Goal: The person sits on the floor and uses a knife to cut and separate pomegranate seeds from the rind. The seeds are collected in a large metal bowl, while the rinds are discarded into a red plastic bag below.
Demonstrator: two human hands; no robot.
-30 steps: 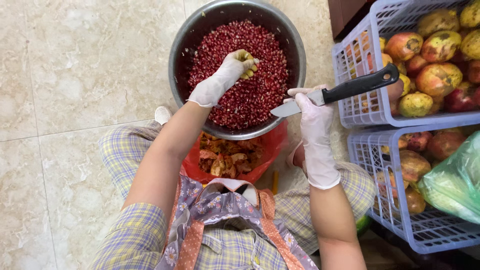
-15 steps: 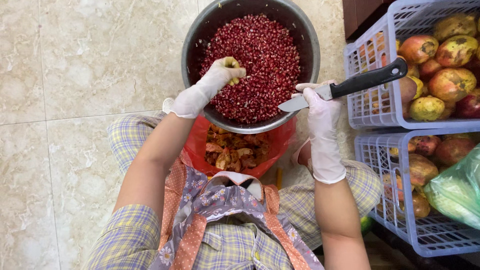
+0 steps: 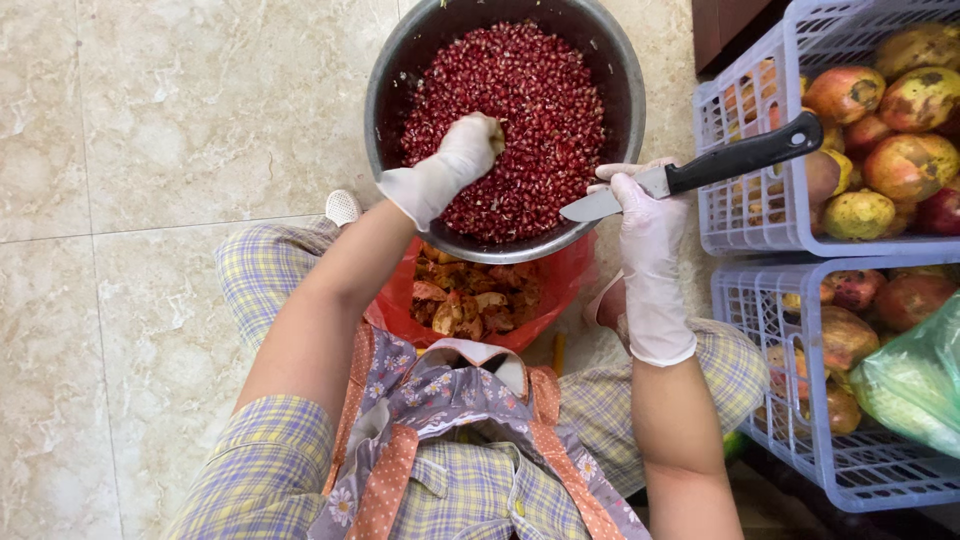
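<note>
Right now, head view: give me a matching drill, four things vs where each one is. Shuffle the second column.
Things:
1. knife
2. pomegranate seeds
3. whole pomegranates
4. peel scraps

Places:
A. in the red bag under the bowl's near edge
B. in the metal bowl
C. in the right hand
D. in the pale plastic crates

Pairs: 1-C, 2-B, 3-D, 4-A
</note>
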